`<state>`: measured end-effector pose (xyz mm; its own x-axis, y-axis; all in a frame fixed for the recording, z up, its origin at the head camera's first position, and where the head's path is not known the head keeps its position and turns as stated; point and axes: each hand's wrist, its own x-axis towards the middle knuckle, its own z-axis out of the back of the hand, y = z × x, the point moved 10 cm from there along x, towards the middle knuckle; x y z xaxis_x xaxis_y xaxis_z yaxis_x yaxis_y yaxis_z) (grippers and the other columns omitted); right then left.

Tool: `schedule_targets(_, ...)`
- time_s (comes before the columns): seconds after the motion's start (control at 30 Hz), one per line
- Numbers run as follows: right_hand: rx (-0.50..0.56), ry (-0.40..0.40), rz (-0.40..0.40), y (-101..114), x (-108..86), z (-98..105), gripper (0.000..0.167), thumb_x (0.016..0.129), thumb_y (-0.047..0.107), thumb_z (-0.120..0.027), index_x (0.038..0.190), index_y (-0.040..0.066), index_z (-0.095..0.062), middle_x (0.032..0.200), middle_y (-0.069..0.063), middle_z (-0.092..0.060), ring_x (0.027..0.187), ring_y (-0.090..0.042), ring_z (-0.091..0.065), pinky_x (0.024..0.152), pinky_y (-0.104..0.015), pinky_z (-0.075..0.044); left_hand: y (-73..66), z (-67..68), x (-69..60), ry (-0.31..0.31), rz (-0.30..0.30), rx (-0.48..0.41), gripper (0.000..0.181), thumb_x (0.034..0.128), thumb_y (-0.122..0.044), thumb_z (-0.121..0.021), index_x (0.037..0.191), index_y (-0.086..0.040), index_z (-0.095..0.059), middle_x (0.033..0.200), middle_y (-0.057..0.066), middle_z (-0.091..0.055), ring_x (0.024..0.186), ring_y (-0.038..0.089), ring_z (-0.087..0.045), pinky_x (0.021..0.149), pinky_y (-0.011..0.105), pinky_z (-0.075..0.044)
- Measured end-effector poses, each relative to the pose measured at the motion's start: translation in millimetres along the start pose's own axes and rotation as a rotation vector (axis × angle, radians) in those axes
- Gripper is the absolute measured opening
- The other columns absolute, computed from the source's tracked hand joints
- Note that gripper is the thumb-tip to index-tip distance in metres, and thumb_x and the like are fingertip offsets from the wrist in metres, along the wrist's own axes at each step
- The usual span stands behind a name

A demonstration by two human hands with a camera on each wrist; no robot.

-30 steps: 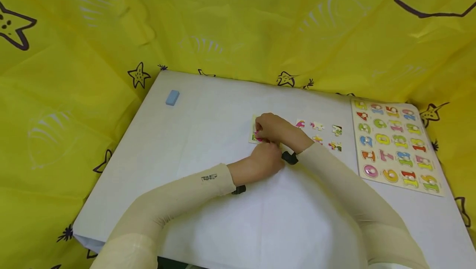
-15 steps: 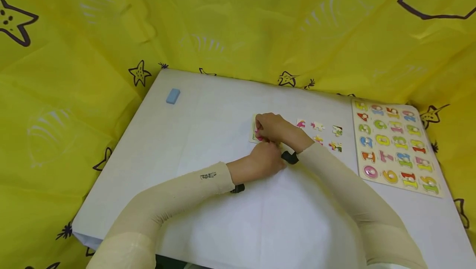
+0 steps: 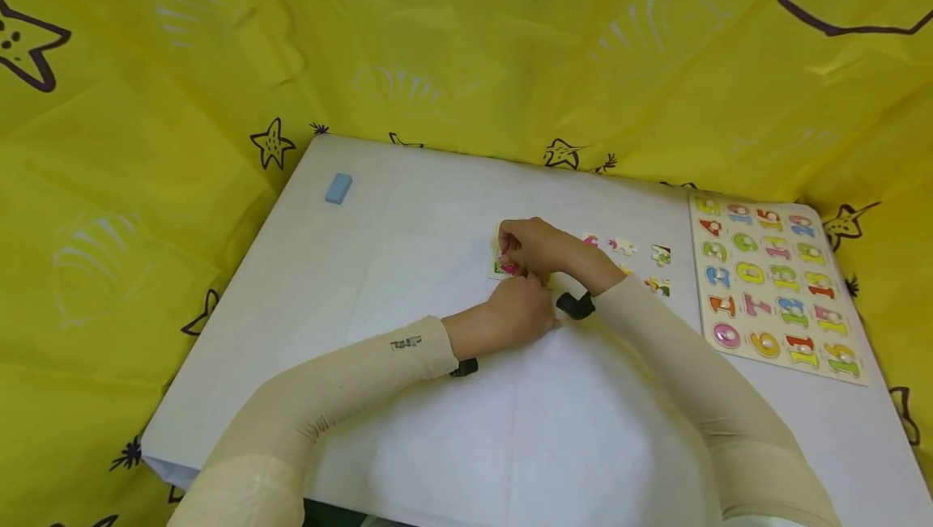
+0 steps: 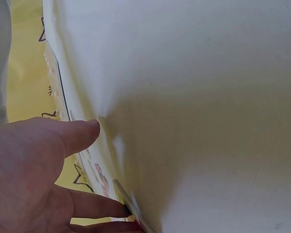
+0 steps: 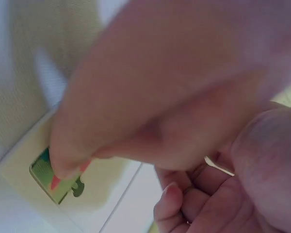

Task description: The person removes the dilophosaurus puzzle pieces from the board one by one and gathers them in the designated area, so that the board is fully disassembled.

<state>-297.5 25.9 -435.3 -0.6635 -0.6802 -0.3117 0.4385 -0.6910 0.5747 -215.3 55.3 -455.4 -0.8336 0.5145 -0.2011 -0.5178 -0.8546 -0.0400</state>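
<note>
A small cream puzzle board (image 3: 493,250) lies on the white table under both hands. My right hand (image 3: 539,247) bends over it with curled fingers. In the right wrist view its fingertips pinch a green and pink puzzle piece (image 5: 44,175) at a corner of the board; the hand hides part of that piece. The left hand (image 3: 514,315) is just in front of the board. Its fingers reach to the board's near edge (image 4: 136,208) in the left wrist view, while the thumb stands out apart from it.
Several loose puzzle pieces (image 3: 660,255) lie right of the hands, some partly covered by the right wrist. Farther right is a number board (image 3: 776,288) with coloured numerals. A blue block (image 3: 338,189) sits at the back left. Yellow cloth (image 3: 437,49) rises behind the table (image 3: 408,219).
My right hand has lifted and shifted slightly, so more of the pink on the piece shows under its fingers. The left hand has stayed nearly in place.
</note>
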Motion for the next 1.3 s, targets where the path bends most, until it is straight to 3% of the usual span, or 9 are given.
schedule_targets(0.1, 0.031, -0.025, 0.070, 4.9, -2.4, 8.4, 0.011, 0.102, 0.013, -0.072, 0.102, 0.007, -0.063, 0.091, -0.008, -0.066, 0.080, -0.020, -0.061, 0.078, -0.035, -0.050, 2.2, -1.0, -0.8, 0.022, 0.014, -0.011, 0.067, 0.1017, -0.058, -0.062, 0.132, 0.001, -0.069, 0.147, 0.021, -0.055, 0.128, 0.029, -0.062, 0.089, 0.034, -0.062)
schedule_targets(0.23, 0.024, -0.076, 0.102, 2.3, -10.8, 27.9, 0.010, 0.101, 0.016, -0.074, 0.103, 0.008, -0.068, 0.096, -0.006, -0.069, 0.090, -0.022, -0.060, 0.087, -0.038, -0.049, 3.8, -2.4, -1.5, 0.041, 0.022, 0.005, 0.071, 0.1022, -0.060, -0.060, 0.138, 0.001, -0.065, 0.145, 0.020, -0.055, 0.127, 0.028, -0.062, 0.091, 0.034, -0.062)
schedule_targets(0.37, 0.014, -0.107, 0.044, -15.2, -26.3, 48.9, 0.009, 0.102, 0.017, -0.072, 0.103, 0.008, -0.073, 0.100, -0.007, -0.074, 0.090, -0.024, -0.062, 0.083, -0.038, -0.050, 4.2, -3.8, -2.2, 0.040, 0.022, 0.041, 0.077, 0.1025, -0.062, -0.057, 0.145, 0.002, -0.059, 0.144, 0.018, -0.055, 0.123, 0.025, -0.064, 0.089, 0.032, -0.062)
schedule_targets(0.53, 0.023, -0.087, -0.044, -44.5, -49.9, 61.2, 0.011, 0.105, 0.015, -0.067, 0.104, 0.007, -0.074, 0.102, -0.011, -0.075, 0.087, -0.028, -0.063, 0.076, -0.036, -0.050, 6.1, -6.5, -4.7, 0.022, 0.025, 0.048, 0.080, 0.1031, -0.062, -0.056, 0.150, 0.004, -0.053, 0.148, 0.019, -0.052, 0.124, 0.025, -0.065, 0.090, 0.032, -0.062)
schedule_targets(0.8, 0.018, 0.005, -0.072, -70.7, -78.5, 44.5, 0.011, 0.105, 0.014, -0.066, 0.103, 0.006, -0.072, 0.094, -0.008, -0.070, 0.083, -0.021, -0.056, 0.077, -0.035, -0.046, 8.1, -7.3, -7.3, 0.008, 0.012, 0.036, 0.083, 0.1034, -0.061, -0.056, 0.153, 0.006, -0.047, 0.150, 0.020, -0.050, 0.136, 0.028, -0.058, 0.094, 0.033, -0.061)
schedule_targets(1.07, 0.040, 0.101, -0.055, -82.2, -91.4, 17.0, 0.008, 0.102, 0.009, -0.067, 0.094, 0.007, -0.070, 0.086, -0.002, -0.062, 0.078, -0.016, -0.052, 0.070, -0.030, -0.044, 6.5, -6.7, -6.8, 0.004, -0.004, 0.033, 0.084, 0.1036, -0.059, -0.057, 0.154, 0.007, -0.045, 0.152, 0.020, -0.049, 0.139, 0.029, -0.056, 0.099, 0.033, -0.058)
schedule_targets(1.3, 0.002, 0.010, -0.076, -90.2, -92.3, 10.7, 0.007, 0.100, 0.009, -0.071, 0.095, 0.006, -0.069, 0.087, -0.003, -0.064, 0.081, -0.018, -0.054, 0.076, -0.034, -0.046, 5.3, -5.8, -7.1, -0.010, -0.016, 0.044, 0.084, 0.1029, -0.060, -0.058, 0.153, 0.006, -0.045, 0.149, 0.018, -0.051, 0.137, 0.028, -0.056, 0.099, 0.032, -0.058)
